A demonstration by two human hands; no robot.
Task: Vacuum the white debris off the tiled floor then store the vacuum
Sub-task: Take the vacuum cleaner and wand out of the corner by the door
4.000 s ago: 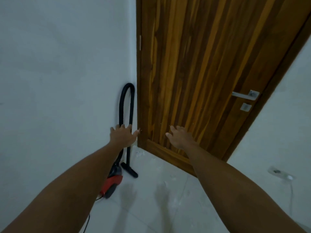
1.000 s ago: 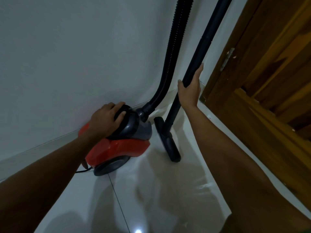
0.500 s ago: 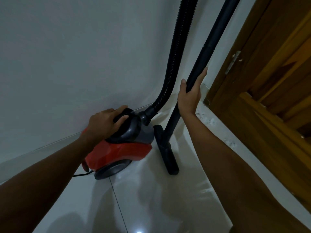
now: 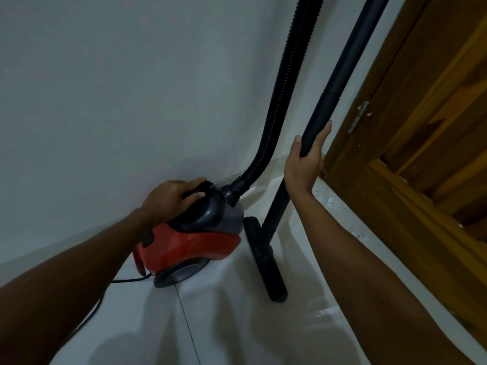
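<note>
The left hand (image 4: 168, 200) still grips the dark handle atop the red vacuum (image 4: 192, 243), which sits on the tiled floor (image 4: 237, 333) by the wall as before. The right hand (image 4: 305, 164) stays wrapped around the black wand (image 4: 329, 101); white debris (image 4: 326, 201) now shows beside the wooden door (image 4: 432, 154).

Vacuum (image 4: 189, 241) hemmed between wall (image 4: 118, 88), door (image 4: 421, 127).

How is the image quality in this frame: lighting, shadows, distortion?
Head view: dim, bluish light; both arms cast soft shadows on the glossy floor; wide-angle lens bows the wand and door frame; vacuum reasonably sharp, debris faint.
</note>
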